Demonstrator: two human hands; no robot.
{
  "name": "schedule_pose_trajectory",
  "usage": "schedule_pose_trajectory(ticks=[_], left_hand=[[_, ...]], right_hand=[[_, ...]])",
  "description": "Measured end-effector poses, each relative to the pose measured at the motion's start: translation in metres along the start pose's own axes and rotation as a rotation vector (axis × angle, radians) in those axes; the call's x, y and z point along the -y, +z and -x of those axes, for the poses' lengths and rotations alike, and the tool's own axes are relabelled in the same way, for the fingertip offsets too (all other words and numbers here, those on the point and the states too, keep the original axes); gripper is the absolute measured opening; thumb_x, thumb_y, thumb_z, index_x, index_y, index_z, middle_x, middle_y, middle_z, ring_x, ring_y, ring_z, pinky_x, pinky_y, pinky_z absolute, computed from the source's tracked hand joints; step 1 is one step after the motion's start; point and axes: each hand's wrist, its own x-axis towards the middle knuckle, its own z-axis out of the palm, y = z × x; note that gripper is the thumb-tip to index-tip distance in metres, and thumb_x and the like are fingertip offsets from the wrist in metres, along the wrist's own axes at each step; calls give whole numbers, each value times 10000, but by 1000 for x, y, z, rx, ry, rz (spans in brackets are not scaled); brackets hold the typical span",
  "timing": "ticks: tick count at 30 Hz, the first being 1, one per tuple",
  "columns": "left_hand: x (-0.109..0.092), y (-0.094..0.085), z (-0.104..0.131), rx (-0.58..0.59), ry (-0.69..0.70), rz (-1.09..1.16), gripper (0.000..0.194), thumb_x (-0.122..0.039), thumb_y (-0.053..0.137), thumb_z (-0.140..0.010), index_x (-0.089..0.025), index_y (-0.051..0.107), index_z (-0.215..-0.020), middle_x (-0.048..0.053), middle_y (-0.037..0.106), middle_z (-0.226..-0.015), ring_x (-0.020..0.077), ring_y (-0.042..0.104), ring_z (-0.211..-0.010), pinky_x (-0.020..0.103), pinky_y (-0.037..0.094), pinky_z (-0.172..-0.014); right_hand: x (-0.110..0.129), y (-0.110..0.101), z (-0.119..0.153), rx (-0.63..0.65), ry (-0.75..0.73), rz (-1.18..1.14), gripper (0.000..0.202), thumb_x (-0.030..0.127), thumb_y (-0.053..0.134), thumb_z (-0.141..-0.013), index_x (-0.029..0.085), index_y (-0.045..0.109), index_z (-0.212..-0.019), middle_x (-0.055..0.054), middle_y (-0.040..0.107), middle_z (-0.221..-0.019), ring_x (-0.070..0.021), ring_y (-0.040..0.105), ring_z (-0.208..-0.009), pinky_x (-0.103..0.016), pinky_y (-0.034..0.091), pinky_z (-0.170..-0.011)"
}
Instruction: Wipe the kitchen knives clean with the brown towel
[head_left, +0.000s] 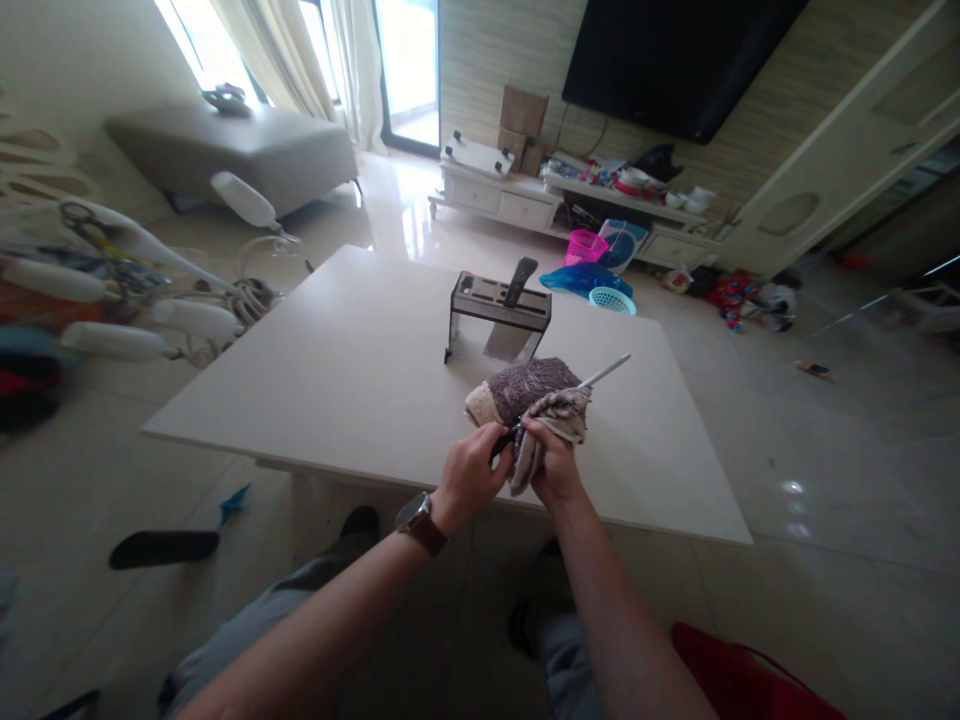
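Note:
My left hand (477, 468) is closed around the black handle of a honing steel (607, 370), whose slim silver rod points to the upper right. My right hand (553, 462) grips a brown-and-beige cloth (561, 405), which is wrapped about the rod. Just behind lies a folded dark brown towel (529, 385) with a beige end; I cannot tell whether it is part of the same cloth. Beyond it a knife block (499, 298) stands on the white table (360, 380). One black-handled cleaver (517, 285) sits in its slot, the broad blade showing below.
White lamp arms (247, 200) and clutter stand left of the table. Behind it are a pink basket (585, 246), a light blue basket (611, 300) and a blue plastic bag (574, 280). A low TV cabinet (495, 200) runs along the wall. Something red (739, 675) lies at lower right.

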Motion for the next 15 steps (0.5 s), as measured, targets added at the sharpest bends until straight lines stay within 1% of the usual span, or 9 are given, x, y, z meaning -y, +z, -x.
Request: schedule_pose_trajectory(ticks=[2,5,9,13,15], left_hand=[[0,1,0,10,9,5,127,-276,539,-948,-202,620,-1010,84,736,-909,195,680,-773,286,478,-694],[0,1,-1,10,-11,20,118,-276,540,-939,-202,609,-999,75,726,-873,187,665,-734,277,461,-658],[-1,2,-1,20,-16,28,99,-274,543,-934,-207,602,-975,59,705,-832,176,643,-704,268,443,-641],[-2,3,-2,12,-9,67,98,-275,557,-945,-198,604,-984,57,705,-846,165,625,-701,264,442,-655],[-2,4,-2,14,-5,77,97,-277,562,-955,-197,611,-980,54,709,-853,160,619,-699,262,437,-657]], right_hand=[[-1,1,-2,-24,-38,0,307,238,892,-536,177,645,-708,41,690,-654,-118,646,-578,-222,547,-545],[-1,3,-2,-50,-104,2,343,225,918,-501,175,681,-745,24,730,-721,-141,679,-637,-252,576,-605],[0,4,-2,-91,-128,-14,386,215,938,-457,176,701,-758,15,747,-745,-154,683,-655,-278,585,-633],[3,3,-4,-109,-210,31,373,227,928,-477,170,691,-759,15,743,-770,-153,678,-684,-283,578,-661],[6,1,-7,-140,-262,41,352,244,914,-499,174,673,-746,23,730,-762,-152,671,-688,-289,573,-665]])
